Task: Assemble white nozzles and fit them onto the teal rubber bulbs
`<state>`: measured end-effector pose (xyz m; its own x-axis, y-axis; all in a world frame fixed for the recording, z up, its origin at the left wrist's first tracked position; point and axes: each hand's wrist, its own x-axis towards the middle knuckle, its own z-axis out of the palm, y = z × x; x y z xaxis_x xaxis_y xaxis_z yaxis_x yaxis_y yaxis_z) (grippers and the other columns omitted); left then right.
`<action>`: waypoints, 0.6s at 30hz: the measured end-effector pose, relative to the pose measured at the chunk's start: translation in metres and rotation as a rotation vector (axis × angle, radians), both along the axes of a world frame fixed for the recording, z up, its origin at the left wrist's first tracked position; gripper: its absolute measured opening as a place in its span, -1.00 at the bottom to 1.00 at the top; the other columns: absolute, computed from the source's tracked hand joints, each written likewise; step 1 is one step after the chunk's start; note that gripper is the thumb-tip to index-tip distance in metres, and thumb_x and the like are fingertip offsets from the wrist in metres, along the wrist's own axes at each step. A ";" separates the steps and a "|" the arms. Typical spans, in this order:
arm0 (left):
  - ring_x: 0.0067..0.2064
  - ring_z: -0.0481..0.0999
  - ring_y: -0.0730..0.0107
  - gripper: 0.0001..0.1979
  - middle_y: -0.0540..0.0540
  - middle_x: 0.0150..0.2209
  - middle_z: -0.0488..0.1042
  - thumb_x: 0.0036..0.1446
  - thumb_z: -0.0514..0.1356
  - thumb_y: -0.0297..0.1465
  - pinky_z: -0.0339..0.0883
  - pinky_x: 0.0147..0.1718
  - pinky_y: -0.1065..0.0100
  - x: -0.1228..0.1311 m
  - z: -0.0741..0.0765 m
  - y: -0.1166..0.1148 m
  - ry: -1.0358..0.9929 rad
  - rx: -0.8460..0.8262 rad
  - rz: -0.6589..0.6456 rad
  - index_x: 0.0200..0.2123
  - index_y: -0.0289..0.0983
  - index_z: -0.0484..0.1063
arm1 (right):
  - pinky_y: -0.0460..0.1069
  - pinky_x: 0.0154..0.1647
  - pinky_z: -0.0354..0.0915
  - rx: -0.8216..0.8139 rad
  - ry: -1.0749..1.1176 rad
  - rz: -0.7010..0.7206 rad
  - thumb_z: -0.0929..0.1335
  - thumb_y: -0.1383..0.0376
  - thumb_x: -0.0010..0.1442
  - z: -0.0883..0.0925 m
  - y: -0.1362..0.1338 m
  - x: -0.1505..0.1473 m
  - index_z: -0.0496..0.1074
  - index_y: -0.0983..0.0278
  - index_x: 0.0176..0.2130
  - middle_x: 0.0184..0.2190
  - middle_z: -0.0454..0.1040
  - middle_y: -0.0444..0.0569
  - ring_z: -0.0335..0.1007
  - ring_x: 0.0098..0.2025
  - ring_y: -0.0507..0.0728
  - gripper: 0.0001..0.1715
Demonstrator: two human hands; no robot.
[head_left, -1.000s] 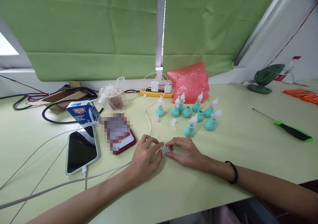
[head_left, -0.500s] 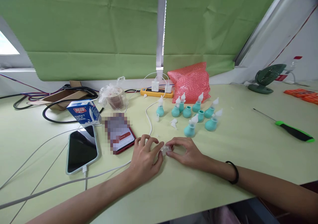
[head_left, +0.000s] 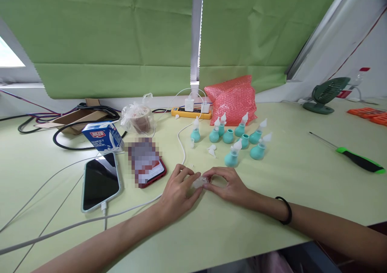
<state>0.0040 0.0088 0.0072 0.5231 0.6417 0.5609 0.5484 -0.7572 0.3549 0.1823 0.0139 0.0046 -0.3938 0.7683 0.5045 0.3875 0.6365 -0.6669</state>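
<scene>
A small clear plastic piece (head_left: 200, 181) is held low over the table between my two hands. My left hand (head_left: 180, 188) pinches its left side, with the fingers bent over it. From the right, my right hand (head_left: 228, 184) grips the other end between thumb and fingertips. Whether the piece is one part or two joined parts cannot be made out. Behind the hands stand several teal squeeze bulbs with clear nozzles, one at the front (head_left: 231, 158). Two teal bulbs, including one open-topped bulb (head_left: 228, 136), have no nozzle. Loose white tips (head_left: 212, 150) lie between the bulbs and my hands.
Left of my hands lie a red-cased phone (head_left: 157, 179) and a charging phone (head_left: 101, 182), with a white cable (head_left: 133, 208) running past. A milk carton (head_left: 102, 136), a yellow power strip (head_left: 181, 112) and pink bubble wrap (head_left: 234, 101) stand behind. Rightward are a screwdriver (head_left: 359, 160) and a green fan (head_left: 325, 95).
The fingers of my left hand have drawn closer together around the clear piece, and the thumb has shifted slightly right. My right hand keeps its grip, and the bulbs stay in place.
</scene>
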 end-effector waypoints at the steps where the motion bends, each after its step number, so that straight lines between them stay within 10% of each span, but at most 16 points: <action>1: -0.28 0.24 0.25 -0.76 -0.20 -0.35 0.37 0.03 0.10 -0.43 0.25 -0.34 0.24 0.000 0.000 0.001 -0.007 -0.009 -0.008 -0.19 -0.35 0.37 | -0.09 -0.37 0.30 0.008 -0.001 0.001 0.37 0.31 -0.05 0.000 0.000 0.000 0.39 0.31 -0.35 -0.47 0.46 -0.08 0.36 -0.45 0.01 -0.83; 12: -0.30 0.31 0.30 -0.82 -0.18 -0.37 0.43 -0.01 0.11 -0.53 0.29 -0.35 0.27 -0.002 0.000 0.006 -0.167 -0.045 -0.164 -0.27 -0.33 0.38 | -0.09 -0.37 0.30 0.102 -0.016 0.032 0.34 0.33 0.01 0.002 -0.003 -0.001 0.36 0.29 -0.33 -0.44 0.45 -0.06 0.36 -0.41 0.02 -0.87; 18: -0.26 0.42 0.27 -0.85 -0.19 -0.31 0.46 0.00 0.10 -0.46 0.30 -0.29 0.27 -0.005 0.009 0.000 -0.432 -0.445 -0.165 -0.35 -0.33 0.44 | -0.08 -0.35 0.32 0.234 -0.011 0.114 0.32 0.38 0.03 0.003 -0.001 -0.001 0.34 0.29 -0.26 -0.40 0.43 -0.03 0.35 -0.34 0.03 -0.82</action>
<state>-0.0006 0.0090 0.0166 0.4214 0.7922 0.4415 0.1744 -0.5485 0.8177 0.1815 0.0133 0.0072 -0.4775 0.5816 0.6586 0.3112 0.8129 -0.4923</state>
